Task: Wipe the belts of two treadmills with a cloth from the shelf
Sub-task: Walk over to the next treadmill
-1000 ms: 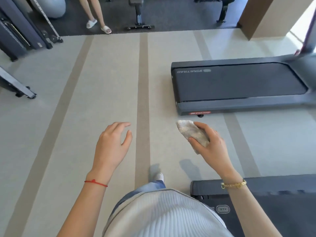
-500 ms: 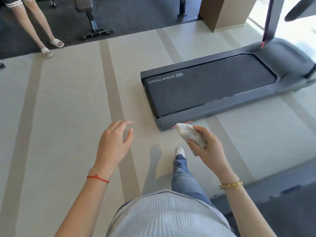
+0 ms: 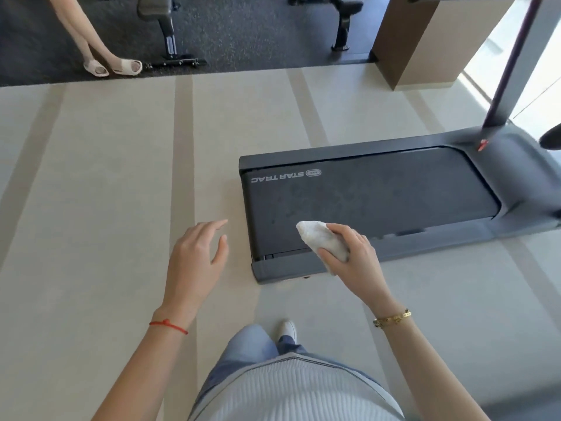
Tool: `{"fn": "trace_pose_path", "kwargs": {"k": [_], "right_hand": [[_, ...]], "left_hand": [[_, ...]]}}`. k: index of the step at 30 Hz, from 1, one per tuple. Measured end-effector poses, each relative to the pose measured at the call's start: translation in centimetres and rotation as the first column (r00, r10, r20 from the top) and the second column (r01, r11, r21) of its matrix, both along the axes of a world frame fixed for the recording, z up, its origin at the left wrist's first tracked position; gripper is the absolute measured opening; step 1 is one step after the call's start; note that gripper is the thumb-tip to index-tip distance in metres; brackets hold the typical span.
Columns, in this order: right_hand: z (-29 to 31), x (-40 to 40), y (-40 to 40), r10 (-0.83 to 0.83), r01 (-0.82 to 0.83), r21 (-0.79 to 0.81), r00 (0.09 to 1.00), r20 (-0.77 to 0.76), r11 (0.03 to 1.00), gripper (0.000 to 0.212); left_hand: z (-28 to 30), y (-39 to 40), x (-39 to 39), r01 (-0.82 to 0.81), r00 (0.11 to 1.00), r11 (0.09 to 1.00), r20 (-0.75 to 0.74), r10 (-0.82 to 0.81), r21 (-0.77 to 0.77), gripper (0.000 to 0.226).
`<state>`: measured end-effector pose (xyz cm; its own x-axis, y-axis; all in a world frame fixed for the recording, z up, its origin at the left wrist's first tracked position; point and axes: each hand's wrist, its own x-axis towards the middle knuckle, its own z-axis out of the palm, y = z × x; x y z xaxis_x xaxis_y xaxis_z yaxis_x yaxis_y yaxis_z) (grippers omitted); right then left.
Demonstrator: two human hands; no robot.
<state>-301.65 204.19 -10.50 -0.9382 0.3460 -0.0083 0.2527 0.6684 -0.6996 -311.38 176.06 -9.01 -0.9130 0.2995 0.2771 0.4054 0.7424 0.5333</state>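
You are gripping a crumpled white cloth (image 3: pixel 322 240) in your right hand (image 3: pixel 353 262), fingers and thumb curled round it, its pointed end sticking out toward the treadmill's belt (image 3: pixel 379 199). The hand and cloth are hanging above the near rear corner of the treadmill (image 3: pixel 306 268); whether the cloth is touching the belt cannot be told. Your left hand (image 3: pixel 194 262) is holding nothing, its fingers relaxed and slightly spread, hovering over the floor (image 3: pixel 106 192) just beside the treadmill's rear end. The treadmill is lying across the pale striped floor, its STAR TRAC lettering at the rear edge of the belt. At the floor's far edge, on the dark mat (image 3: pixel 258 31), another person's legs (image 3: pixel 88 34) in pale slides are standing beside a bench frame (image 3: pixel 170 41).
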Motion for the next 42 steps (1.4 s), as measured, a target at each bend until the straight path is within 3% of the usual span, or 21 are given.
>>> {"fn": "trace_pose_path", "kwargs": {"k": [14,23,30,34,42], "right_hand": [[-4.4,-15.1,7.4,0.056,-0.054,-0.014,0.99,0.126,0.998,0.044],[-10.5,-23.0,14.5,0.083,-0.064,-0.064,0.934,0.349,0.996,0.046],[-18.9,-28.9,20.6,0.226,-0.234,-0.037,0.869,0.44,0.972,0.046],[-25.5,-31.5,22.2,0.287,-0.307,-0.03,0.845,0.451,0.951,0.044],[-43.4,-36.1,21.7,0.345,-0.383,0.057,0.881,0.324,0.922,0.043]], "left_hand": [[-2.8,8.9,-13.7,-0.005,0.998,0.996,0.065,0.01,-0.085,0.027],[-8.9,15.0,-19.6,0.002,0.987,0.992,0.158,0.019,-0.126,0.029],[-18.0,20.6,-21.7,-0.144,0.967,0.982,0.192,0.166,-0.12,0.029],[-24.6,23.1,-22.4,-0.118,0.962,0.981,0.227,0.151,-0.152,0.03],[-42.4,23.4,-25.2,-0.115,0.964,0.971,0.213,0.161,-0.211,0.035]]}}
